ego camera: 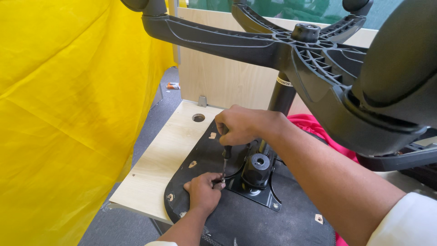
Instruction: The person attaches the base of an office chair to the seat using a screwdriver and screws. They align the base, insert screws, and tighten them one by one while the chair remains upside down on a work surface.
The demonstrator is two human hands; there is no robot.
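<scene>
Screwdriver is standing upright on the black mounting plate of the upturned chair seat. I am seeing the right hand clamping its handle, the left hand pinching its tip, the seat lying on the wooden bench.

Bright yellow sheet fills the left, plain pale wood desk beside it; black seat underside dotted with small tan patches, glossy black plate, black star base overhead, hot pink cloth peeking behind, grey carpet, white sleeve at the corner
</scene>
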